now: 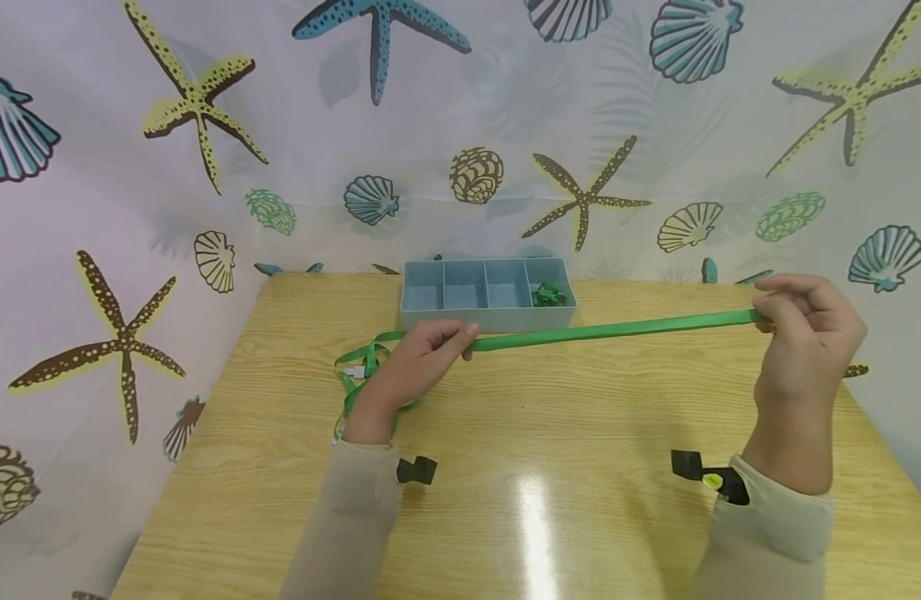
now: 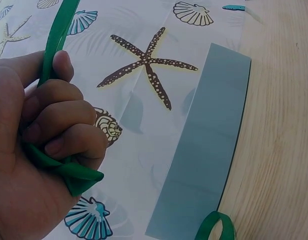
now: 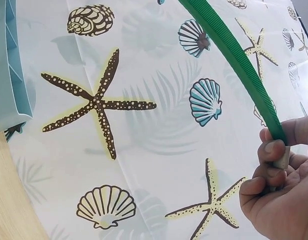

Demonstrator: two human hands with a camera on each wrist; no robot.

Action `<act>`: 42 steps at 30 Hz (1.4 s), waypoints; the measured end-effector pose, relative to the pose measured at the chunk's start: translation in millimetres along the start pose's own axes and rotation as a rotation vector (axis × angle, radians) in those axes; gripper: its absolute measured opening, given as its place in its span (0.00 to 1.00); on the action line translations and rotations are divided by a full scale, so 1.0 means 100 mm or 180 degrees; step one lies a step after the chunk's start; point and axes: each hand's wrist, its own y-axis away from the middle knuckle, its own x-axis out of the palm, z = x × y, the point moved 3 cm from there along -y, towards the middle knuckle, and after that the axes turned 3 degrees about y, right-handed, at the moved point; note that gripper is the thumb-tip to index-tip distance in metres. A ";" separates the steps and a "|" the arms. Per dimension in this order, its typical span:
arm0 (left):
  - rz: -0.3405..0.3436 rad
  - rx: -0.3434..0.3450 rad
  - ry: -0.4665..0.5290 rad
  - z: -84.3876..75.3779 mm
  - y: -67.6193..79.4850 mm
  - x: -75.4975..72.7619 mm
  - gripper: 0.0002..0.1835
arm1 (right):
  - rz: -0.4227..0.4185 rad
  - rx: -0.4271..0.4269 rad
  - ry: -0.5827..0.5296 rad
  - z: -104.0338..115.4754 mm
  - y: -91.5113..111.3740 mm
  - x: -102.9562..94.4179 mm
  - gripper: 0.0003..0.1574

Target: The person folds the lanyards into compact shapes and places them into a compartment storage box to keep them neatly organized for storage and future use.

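Note:
A green lanyard (image 1: 610, 332) is stretched between both hands above the table, its strap rising slightly to the right. My left hand (image 1: 418, 367) pinches it between thumb and index finger; in the left wrist view the other fingers curl round a bunched part of the green strap (image 2: 74, 175). My right hand (image 1: 808, 333) grips the far end, where a small pale clip (image 3: 282, 158) shows between the fingers. More green lanyard straps (image 1: 347, 392) with white fittings lie in loops on the table, partly hidden behind the left hand and forearm.
At the back of the wooden table (image 1: 550, 417) stands a blue-grey tray (image 1: 490, 320) with several compartments in a row. A folded green bundle (image 1: 548, 294) lies in its rightmost compartment. Behind hangs a cloth (image 1: 430, 117) printed with shells and starfish.

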 end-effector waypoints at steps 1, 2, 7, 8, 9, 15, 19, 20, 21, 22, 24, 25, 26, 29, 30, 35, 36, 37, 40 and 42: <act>-0.0001 -0.0010 -0.0001 0.00 0.00 0.00 0.23 | -0.0005 0.0004 -0.0019 0.00 0.00 0.00 0.11; -0.0002 -0.0019 0.0000 0.00 0.00 0.00 0.23 | -0.0011 0.0007 -0.0028 0.00 0.00 0.00 0.11; 0.0007 -0.0009 -0.0022 0.00 0.00 0.00 0.23 | -0.0040 0.0031 -0.0065 0.01 0.00 0.00 0.10; 0.0010 -0.0004 -0.0022 0.00 0.00 0.00 0.23 | -0.0047 0.0038 -0.0069 0.01 0.00 0.00 0.10; 0.0013 -0.0003 -0.0024 0.00 0.00 0.00 0.23 | -0.0054 0.0046 -0.0071 0.01 0.00 0.00 0.10; 0.0027 -0.0003 -0.0007 0.00 0.00 -0.01 0.23 | -0.0080 0.0052 -0.0061 0.01 -0.01 -0.02 0.10; 0.0023 -0.0009 0.0020 0.00 0.01 -0.01 0.22 | -0.0093 0.0035 -0.0085 0.01 -0.02 -0.03 0.10; 0.0021 -0.0017 0.0027 0.00 0.01 -0.01 0.22 | -0.0099 0.0031 -0.0087 0.01 -0.02 -0.03 0.10; 0.0020 -0.0027 0.0038 0.01 0.01 -0.01 0.23 | -0.0104 0.0027 -0.0090 0.01 -0.02 -0.03 0.10; 0.0019 -0.0036 0.0044 0.01 0.01 -0.01 0.23 | -0.0111 0.0025 -0.0095 0.01 -0.02 -0.04 0.10; 0.0015 -0.0060 0.0042 0.01 0.02 -0.01 0.23 | -0.0126 0.0021 -0.0089 0.01 -0.03 -0.04 0.10; 0.0015 -0.0068 0.0041 0.01 0.02 -0.01 0.23 | -0.0136 0.0024 -0.0085 0.01 -0.03 -0.05 0.10; 0.0015 -0.0074 0.0037 0.01 0.02 -0.01 0.23 | -0.0139 0.0021 -0.0081 0.01 -0.03 -0.05 0.11; 0.0013 -0.0082 0.0019 0.01 0.02 -0.01 0.23 | -0.0160 0.0032 -0.0079 0.00 -0.03 -0.06 0.10; 0.0014 -0.0077 0.0017 0.01 0.02 -0.01 0.23 | -0.0165 0.0036 -0.0087 0.00 -0.03 -0.07 0.10; 0.0026 -0.0075 0.0044 0.02 0.01 -0.01 0.23 | -0.0185 0.0031 -0.0131 0.00 -0.03 -0.08 0.11; 0.0025 -0.0077 0.0047 0.02 0.01 -0.01 0.23 | -0.0186 0.0027 -0.0130 0.00 -0.04 -0.08 0.11; 0.0029 -0.0079 0.0053 0.02 0.02 -0.01 0.23 | -0.0184 0.0019 -0.0125 0.00 -0.04 -0.09 0.11; 0.0042 -0.0069 0.0067 0.02 0.02 -0.01 0.24 | -0.0175 0.0001 -0.0114 0.00 -0.04 -0.09 0.11; 0.0043 -0.0062 0.0070 0.02 0.02 -0.02 0.24 | -0.0175 -0.0003 -0.0115 0.00 -0.04 -0.09 0.11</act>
